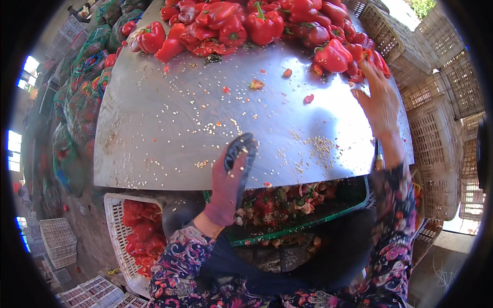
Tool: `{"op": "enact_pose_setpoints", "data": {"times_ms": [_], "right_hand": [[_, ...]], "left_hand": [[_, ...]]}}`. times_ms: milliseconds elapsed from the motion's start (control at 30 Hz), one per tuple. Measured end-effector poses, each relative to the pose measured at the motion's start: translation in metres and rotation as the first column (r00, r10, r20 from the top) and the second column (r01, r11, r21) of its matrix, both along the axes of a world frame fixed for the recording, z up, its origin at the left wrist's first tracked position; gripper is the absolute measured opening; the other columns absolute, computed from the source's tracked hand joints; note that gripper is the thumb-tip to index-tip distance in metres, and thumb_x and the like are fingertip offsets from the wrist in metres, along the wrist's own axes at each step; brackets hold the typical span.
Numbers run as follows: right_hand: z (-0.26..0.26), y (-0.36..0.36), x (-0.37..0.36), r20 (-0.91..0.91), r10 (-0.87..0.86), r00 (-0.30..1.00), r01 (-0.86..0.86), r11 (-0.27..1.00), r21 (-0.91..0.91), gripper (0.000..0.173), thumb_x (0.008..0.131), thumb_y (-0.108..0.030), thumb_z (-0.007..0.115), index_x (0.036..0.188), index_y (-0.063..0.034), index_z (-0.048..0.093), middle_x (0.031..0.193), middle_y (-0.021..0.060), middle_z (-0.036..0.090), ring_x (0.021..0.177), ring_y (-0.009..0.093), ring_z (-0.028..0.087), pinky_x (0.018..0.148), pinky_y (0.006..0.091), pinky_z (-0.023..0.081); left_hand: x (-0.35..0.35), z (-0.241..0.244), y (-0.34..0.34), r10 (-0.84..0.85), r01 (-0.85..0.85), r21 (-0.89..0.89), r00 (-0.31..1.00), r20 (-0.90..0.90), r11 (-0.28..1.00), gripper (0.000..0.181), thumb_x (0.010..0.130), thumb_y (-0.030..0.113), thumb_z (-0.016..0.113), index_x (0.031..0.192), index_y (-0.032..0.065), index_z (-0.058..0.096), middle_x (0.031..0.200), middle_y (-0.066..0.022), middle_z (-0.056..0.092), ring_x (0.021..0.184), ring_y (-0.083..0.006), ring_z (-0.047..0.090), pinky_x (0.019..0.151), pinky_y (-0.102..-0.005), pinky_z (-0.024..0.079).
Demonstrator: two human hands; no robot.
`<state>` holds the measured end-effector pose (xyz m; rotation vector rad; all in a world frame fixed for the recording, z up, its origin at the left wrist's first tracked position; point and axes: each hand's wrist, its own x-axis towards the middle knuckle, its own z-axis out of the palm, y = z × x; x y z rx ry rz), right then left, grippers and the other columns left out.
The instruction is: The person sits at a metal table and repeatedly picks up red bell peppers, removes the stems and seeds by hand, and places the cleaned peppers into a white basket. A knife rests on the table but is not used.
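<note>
My left hand [230, 179] wears a maroon glove with a black-coated palm, specked with seeds. It hovers by the near edge of the metal table [154, 115]; its fingers are partly hidden, so I cannot tell whether it holds anything. Bare, slightly blurred, my right hand [377, 96] reaches to the right end of a heap of red bell peppers [231, 23]. Its thumb stands apart from the fingers, and the fingertips are at a pepper [380, 63]. A pinkish-red pepper [333, 56] lies just left of that hand. Pale seeds [322, 148] and red scraps are scattered over the metal.
Under the table's near edge sits a green crate [296, 230] of pepper cores and scraps. A white plastic crate [114, 227] of red peppers stands at lower left. Net sacks [79, 104] line the left; stacked crates [433, 138] line the right. A light-handled tool [380, 162] is by my right forearm.
</note>
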<state>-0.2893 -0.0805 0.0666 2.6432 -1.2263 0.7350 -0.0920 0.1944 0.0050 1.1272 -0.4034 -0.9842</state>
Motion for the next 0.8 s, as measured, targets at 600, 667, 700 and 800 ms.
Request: {"op": "enact_pose_setpoints", "data": {"times_ms": [600,667,700,800], "right_hand": [[-0.012,0.014,0.063,-0.245,-0.013,0.969,0.008,1.0,-0.022,0.048,0.065,-0.041,0.083,0.102,-0.0138,0.067,0.097,0.0132,0.063,0.091,0.031,0.065,0.074,0.0417,0.055],[-0.016,0.04,0.058,-0.191,0.082,0.978,-0.082,0.997,0.007,0.047,0.066,-0.039,0.082,0.103,-0.015,0.066,0.093,0.0119,0.064,0.089,0.03,0.065,0.071,0.041,0.055],[-0.017,0.06,0.055,-0.173,0.109,0.979,-0.101,0.993,0.053,0.046,0.067,-0.038,0.08,0.103,-0.0143,0.064,0.091,0.0122,0.064,0.088,0.03,0.065,0.07,0.0415,0.055],[-0.013,0.123,0.045,-0.086,0.236,0.968,-0.23,0.97,0.075,0.051,0.066,-0.041,0.081,0.102,-0.0125,0.06,0.091,0.0114,0.062,0.086,0.03,0.064,0.069,0.0424,0.054]], "left_hand": [[-0.005,-0.011,0.002,-0.155,0.159,-0.069,0.986,0.057,0.985,0.035,0.096,0.008,0.056,0.13,-0.0011,0.055,0.116,-0.0078,0.066,0.103,-0.0115,0.06,0.093,-0.0263,0.047],[-0.004,-0.013,0.005,-0.145,0.147,-0.126,0.989,0.022,0.981,0.036,0.096,0.007,0.057,0.13,-0.0017,0.055,0.116,-0.0078,0.066,0.104,-0.0116,0.06,0.093,-0.0258,0.047],[-0.004,-0.016,0.006,-0.127,0.134,-0.128,0.99,0.063,0.983,0.035,0.096,0.007,0.057,0.13,-0.0015,0.055,0.116,-0.0076,0.066,0.104,-0.0118,0.06,0.093,-0.0259,0.047],[-0.005,-0.019,0.005,-0.094,0.115,-0.104,0.978,0.187,0.988,0.039,0.095,0.006,0.057,0.133,-0.0011,0.051,0.12,-0.0079,0.063,0.11,-0.0138,0.058,0.097,-0.0275,0.046]]}}
